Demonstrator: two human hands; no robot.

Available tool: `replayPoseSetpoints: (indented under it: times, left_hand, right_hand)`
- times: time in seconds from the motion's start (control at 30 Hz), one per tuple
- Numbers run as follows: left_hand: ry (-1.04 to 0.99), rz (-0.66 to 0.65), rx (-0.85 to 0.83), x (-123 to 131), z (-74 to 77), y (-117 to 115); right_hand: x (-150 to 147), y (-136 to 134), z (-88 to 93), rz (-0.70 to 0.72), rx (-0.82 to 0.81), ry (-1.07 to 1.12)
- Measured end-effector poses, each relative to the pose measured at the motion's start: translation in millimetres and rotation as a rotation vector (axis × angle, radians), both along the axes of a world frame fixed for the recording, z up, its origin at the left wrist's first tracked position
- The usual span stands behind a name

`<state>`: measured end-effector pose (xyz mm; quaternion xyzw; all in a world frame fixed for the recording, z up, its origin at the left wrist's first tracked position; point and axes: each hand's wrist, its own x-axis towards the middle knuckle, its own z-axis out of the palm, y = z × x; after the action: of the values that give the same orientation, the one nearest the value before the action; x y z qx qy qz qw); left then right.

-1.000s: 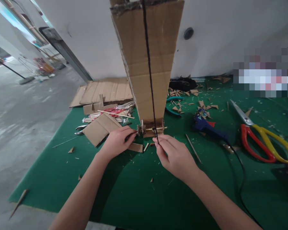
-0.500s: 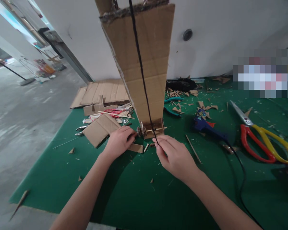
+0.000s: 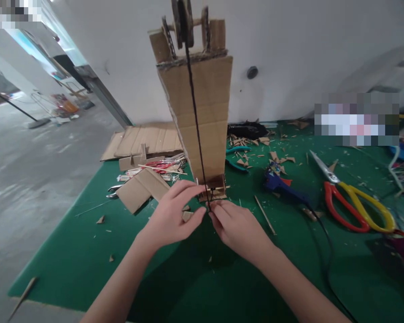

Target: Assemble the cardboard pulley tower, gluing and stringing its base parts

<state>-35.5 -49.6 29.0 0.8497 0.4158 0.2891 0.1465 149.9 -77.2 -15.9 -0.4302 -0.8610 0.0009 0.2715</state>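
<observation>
A tall cardboard tower (image 3: 202, 116) stands on the green mat (image 3: 70, 251). Cardboard pulley wheels (image 3: 185, 20) sit on a stick at its top. A black string (image 3: 195, 121) runs from them down the tower's front to a small wooden axle frame (image 3: 217, 186) at the base. My right hand (image 3: 237, 226) pinches the lower end of that string just before the base. My left hand (image 3: 173, 213) hovers beside it with thumb and fingers apart, fingertips close to the string and the base. It holds nothing.
Left of the tower lie a folded cardboard piece (image 3: 141, 190), chopsticks in wrappers (image 3: 155, 166) and flat cardboard sheets (image 3: 144, 139). To the right are a blue glue gun (image 3: 283, 188) with black cable, red and yellow scissors (image 3: 353, 197), teal pliers (image 3: 237, 154) and cardboard scraps.
My left hand has left the wheel at the base and moved right, opening toward the string. My right hand shifted slightly left. The view tilted up, so the pulley at the top now shows.
</observation>
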Motion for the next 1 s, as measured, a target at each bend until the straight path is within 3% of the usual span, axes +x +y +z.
replayPoseSetpoints:
  times: [0.1,0.2,0.3,0.37,0.47,0.6,0.83,0.93,1.0]
  left_hand:
    - [-0.108,-0.109,-0.124,15,2.4,-3]
    - [-0.188,-0.118,-0.199,19,-4.8,-4]
    - [-0.233,-0.090,-0.251,17,-13.9,-6]
    - [-0.247,-0.058,-0.264,14,-19.1,-8]
    - [-0.253,-0.008,-0.222,10,-25.2,-9]
    - [-0.235,-0.010,-0.161,10,-30.8,-7]
    - [-0.214,0.018,-0.047,11,-39.6,-3]
    - [-0.154,0.068,0.050,10,-42.0,-3]
    - [-0.123,0.100,0.106,10,-43.5,-2]
  right_hand:
    - [4,-2,9.2,0.031,-0.011,-0.122]
    - [23,1,21.0,-0.006,-0.079,-0.149]
    - [57,8,25.2,-0.339,-0.105,-0.107]
    - [80,12,20.4,-0.576,-0.029,-0.236]
    - [106,15,7.2,-0.722,-0.027,-0.446]
    - [116,17,-5.5,-0.816,-0.053,-0.499]
    - [120,29,-7.8,-0.821,-0.051,-0.366]
    - [119,31,5.2,-0.840,-0.032,-0.133]
    - [111,26,15.6,-0.811,-0.157,0.086]
